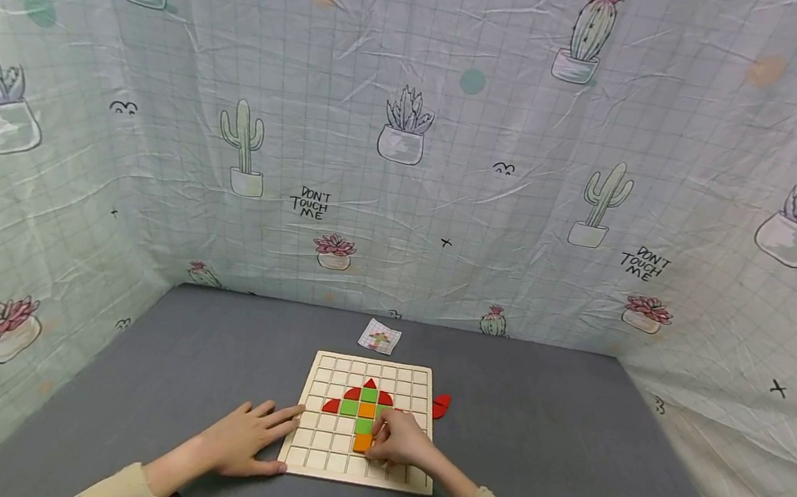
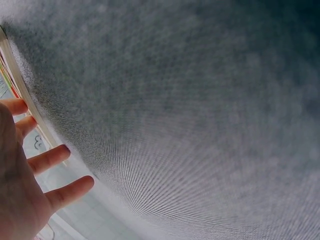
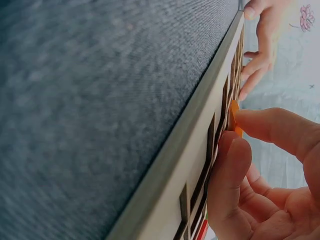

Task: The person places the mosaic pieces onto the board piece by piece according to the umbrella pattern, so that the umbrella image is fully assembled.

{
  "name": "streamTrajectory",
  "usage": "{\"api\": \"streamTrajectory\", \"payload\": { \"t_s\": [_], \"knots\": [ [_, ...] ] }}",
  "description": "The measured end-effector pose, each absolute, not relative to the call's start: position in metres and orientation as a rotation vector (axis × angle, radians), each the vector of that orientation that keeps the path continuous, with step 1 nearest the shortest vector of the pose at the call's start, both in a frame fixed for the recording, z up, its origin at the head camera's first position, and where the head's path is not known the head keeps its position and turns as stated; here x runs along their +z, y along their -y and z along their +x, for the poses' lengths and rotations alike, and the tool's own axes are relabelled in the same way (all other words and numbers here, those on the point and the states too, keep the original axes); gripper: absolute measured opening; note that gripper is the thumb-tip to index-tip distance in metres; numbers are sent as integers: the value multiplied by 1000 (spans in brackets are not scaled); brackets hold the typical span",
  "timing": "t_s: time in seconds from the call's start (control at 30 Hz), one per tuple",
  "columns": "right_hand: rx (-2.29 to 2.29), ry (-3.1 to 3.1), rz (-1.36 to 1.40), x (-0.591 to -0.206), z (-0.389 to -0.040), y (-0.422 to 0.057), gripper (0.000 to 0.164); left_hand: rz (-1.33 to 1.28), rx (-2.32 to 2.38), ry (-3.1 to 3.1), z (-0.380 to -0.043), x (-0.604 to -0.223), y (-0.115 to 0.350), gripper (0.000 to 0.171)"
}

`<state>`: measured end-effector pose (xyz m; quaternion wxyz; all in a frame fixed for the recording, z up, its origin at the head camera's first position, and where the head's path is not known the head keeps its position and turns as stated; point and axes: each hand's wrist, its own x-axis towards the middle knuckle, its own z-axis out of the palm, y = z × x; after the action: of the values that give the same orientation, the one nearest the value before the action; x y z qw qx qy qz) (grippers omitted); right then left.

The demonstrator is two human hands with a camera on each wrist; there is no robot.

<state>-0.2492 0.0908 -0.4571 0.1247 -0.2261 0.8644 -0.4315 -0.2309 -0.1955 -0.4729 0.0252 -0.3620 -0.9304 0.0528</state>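
Observation:
A pale wooden grid board (image 1: 319, 460) lies on the table with red, green and orange pieces set in its squares. My right hand (image 1: 403, 441) is over its lower right part, thumb and index finger pinching an orange square tile (image 1: 362, 443) at its edge. The right wrist view shows that orange tile (image 3: 236, 116) tilted at the fingertips. At the board's left edge, my left hand (image 1: 245, 440) lies with fingers spread, fingertips and thumb touching the rim. A green square (image 1: 364, 426) sits just above the orange tile. Part of the pattern is hidden behind my right hand.
Loose red pieces (image 1: 441, 406) lie beside the board's right edge. Behind the board is a small printed picture card (image 1: 380, 337). The dark grey table (image 1: 533, 434) meets a curtain (image 1: 420, 201) with cactus drawings at the back and sides.

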Motion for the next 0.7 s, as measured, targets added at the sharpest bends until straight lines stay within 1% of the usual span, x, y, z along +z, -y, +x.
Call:
{"api": "streamTrajectory", "payload": {
  "t_s": [0.7],
  "knots": [
    [-1233,-2529,-679,-458,-249,-88,24,-1124,90,2880,-229,-471,194,70]
  ]
}}
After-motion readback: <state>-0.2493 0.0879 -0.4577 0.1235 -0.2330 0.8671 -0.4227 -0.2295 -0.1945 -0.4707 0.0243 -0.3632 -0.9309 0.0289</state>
